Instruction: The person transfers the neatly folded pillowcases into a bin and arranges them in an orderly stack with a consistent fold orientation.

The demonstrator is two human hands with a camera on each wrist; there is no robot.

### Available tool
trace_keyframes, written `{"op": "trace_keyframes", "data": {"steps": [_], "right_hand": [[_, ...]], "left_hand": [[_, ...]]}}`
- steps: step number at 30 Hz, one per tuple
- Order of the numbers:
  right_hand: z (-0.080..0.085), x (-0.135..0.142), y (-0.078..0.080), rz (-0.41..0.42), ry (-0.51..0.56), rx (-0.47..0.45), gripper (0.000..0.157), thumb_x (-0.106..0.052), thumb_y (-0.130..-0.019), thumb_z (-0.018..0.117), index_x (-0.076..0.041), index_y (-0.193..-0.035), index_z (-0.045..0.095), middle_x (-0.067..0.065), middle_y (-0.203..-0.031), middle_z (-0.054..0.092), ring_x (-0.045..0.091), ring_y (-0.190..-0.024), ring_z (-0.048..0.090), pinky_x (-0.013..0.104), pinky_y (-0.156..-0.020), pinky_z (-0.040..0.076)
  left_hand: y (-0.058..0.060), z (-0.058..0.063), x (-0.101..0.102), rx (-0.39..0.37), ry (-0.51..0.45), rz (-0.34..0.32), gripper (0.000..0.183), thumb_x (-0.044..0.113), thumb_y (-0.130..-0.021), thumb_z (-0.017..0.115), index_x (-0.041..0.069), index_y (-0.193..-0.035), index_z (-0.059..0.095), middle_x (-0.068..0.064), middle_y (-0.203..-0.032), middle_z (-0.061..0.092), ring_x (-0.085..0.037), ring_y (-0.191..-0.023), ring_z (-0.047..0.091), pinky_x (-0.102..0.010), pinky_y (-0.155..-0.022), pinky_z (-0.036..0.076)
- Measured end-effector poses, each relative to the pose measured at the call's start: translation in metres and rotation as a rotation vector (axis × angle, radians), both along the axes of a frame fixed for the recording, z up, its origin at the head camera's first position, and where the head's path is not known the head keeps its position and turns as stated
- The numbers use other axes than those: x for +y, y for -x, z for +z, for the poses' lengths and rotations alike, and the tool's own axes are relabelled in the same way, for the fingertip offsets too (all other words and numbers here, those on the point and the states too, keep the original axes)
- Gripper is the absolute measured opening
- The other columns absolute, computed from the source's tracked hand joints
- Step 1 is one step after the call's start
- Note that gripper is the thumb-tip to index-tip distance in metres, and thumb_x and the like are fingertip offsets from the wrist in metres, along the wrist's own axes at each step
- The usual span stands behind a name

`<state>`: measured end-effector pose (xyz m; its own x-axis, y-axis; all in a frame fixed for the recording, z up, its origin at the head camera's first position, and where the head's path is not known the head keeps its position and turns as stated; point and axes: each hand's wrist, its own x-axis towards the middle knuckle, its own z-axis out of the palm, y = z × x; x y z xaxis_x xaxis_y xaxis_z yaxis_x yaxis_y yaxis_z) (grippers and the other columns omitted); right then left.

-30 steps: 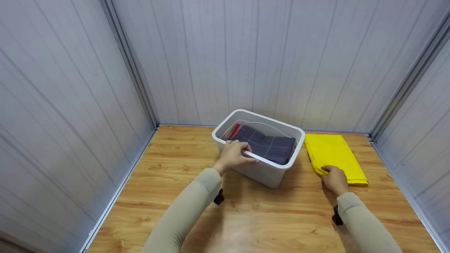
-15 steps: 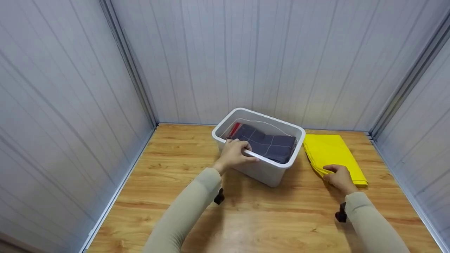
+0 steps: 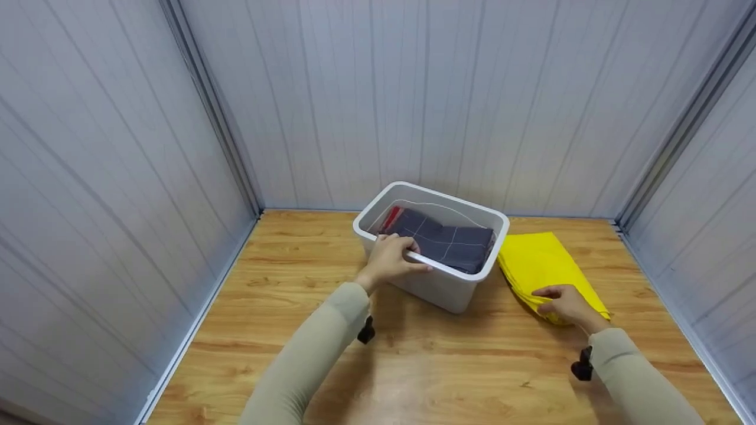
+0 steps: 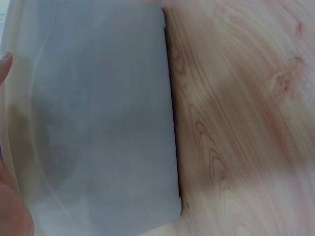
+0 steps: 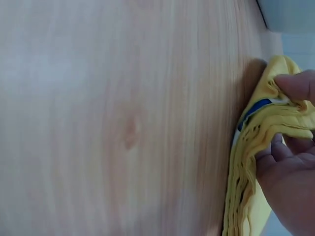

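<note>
My left hand (image 3: 390,258) grips the front rim of a white plastic bin (image 3: 437,292), fingers over the edge and thumb along the outside. Inside the bin lies a folded dark grey cloth with thin white lines (image 3: 463,243), with a bit of red cloth (image 3: 390,218) at its left. To the bin's right is a folded yellow cloth (image 3: 534,257). My right hand (image 3: 570,307) pinches its near edge. In the right wrist view the thumb lies on top of the yellow layers (image 5: 246,162) and the fingers curl beneath, with a small blue strip (image 5: 256,110) showing.
All this sits on a wood-grain surface (image 3: 295,271). Pale panel walls (image 3: 354,106) rise behind and at both sides, with the bin near the back one. A dark wrist device (image 3: 366,330) hangs below each sleeve.
The yellow cloth has shifted left and toward me, its near edge bunching. My right hand has turned and now pinches that edge. The left hand keeps its hold on the bin.
</note>
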<state>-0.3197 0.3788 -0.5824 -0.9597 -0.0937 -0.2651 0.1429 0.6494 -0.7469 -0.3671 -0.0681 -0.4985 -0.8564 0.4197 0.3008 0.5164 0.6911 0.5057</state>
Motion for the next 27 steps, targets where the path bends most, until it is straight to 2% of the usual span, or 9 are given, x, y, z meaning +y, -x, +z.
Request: {"op": "trace_keyframes", "data": {"steps": [5,11,13,16,18,22,25,27], "right_hand": [[0.004,0.0,-0.009,0.055,-0.02,-0.03,0.046,-0.006,-0.093,0.078,0.005,-0.138,0.07,0.028,-0.143,0.067,0.034,-0.123,0.062,0.043,-0.103,0.056],[0.007,-0.004,-0.021,0.09,-0.01,-0.04,0.045,-0.011,-0.094,0.081,0.004,-0.135,0.071,0.018,-0.128,0.073,0.024,-0.11,0.062,0.032,-0.093,0.056],[0.007,-0.005,-0.023,0.077,0.011,-0.001,0.048,-0.015,-0.096,0.082,0.007,-0.137,0.068,0.015,-0.12,0.074,0.022,-0.104,0.062,0.029,-0.086,0.056],[0.007,-0.004,-0.024,0.01,0.015,0.107,0.06,-0.027,-0.099,0.082,0.009,-0.143,0.062,0.01,-0.11,0.073,0.019,-0.097,0.063,0.026,-0.077,0.056],[0.008,0.0,-0.024,-0.038,-0.018,0.175,0.072,-0.036,-0.1,0.081,0.01,-0.149,0.056,0.013,-0.111,0.071,0.021,-0.097,0.063,0.026,-0.074,0.055],[0.008,0.012,-0.025,-0.099,-0.11,0.256,0.088,-0.049,-0.099,0.078,0.01,-0.156,0.048,0.026,-0.125,0.067,0.035,-0.107,0.066,0.031,-0.078,0.057],[0.005,0.022,-0.027,-0.131,-0.157,0.278,0.092,-0.052,-0.1,0.077,0.013,-0.157,0.045,0.036,-0.134,0.062,0.047,-0.117,0.064,0.044,-0.088,0.061],[0.003,0.029,-0.029,-0.159,-0.178,0.262,0.095,-0.054,-0.1,0.076,0.014,-0.157,0.043,0.04,-0.139,0.058,0.051,-0.123,0.061,0.054,-0.096,0.059]], "left_hand": [[-0.001,-0.001,0.0,0.008,-0.006,0.003,0.045,0.049,-0.079,0.095,0.012,-0.095,0.074,-0.004,-0.094,0.074,-0.024,-0.098,0.063,-0.046,-0.108,0.038],[-0.001,-0.001,0.0,0.009,-0.012,0.006,0.045,0.048,-0.079,0.095,0.012,-0.095,0.074,-0.005,-0.095,0.074,-0.025,-0.097,0.063,-0.047,-0.107,0.039],[-0.001,0.0,0.001,0.005,-0.008,0.008,0.045,0.048,-0.079,0.095,0.012,-0.096,0.074,-0.004,-0.095,0.074,-0.024,-0.098,0.063,-0.046,-0.107,0.039],[-0.001,0.0,0.001,0.001,-0.005,0.009,0.045,0.047,-0.08,0.095,0.011,-0.096,0.074,-0.005,-0.095,0.074,-0.024,-0.098,0.062,-0.047,-0.108,0.038],[-0.001,-0.001,0.001,0.003,-0.007,0.008,0.044,0.047,-0.08,0.095,0.012,-0.095,0.074,-0.004,-0.095,0.075,-0.023,-0.097,0.062,-0.046,-0.108,0.038],[0.001,-0.003,0.001,0.013,-0.013,0.004,0.045,0.047,-0.079,0.095,0.011,-0.095,0.074,-0.004,-0.093,0.075,-0.024,-0.096,0.061,-0.047,-0.107,0.038],[0.001,-0.003,0.001,0.02,-0.013,0.001,0.045,0.047,-0.079,0.095,0.011,-0.094,0.074,-0.004,-0.093,0.075,-0.024,-0.096,0.061,-0.047,-0.106,0.038],[0.001,-0.002,0.001,0.026,-0.013,0.0,0.045,0.048,-0.078,0.095,0.011,-0.094,0.074,-0.004,-0.092,0.075,-0.023,-0.095,0.061,-0.047,-0.106,0.039]]}}
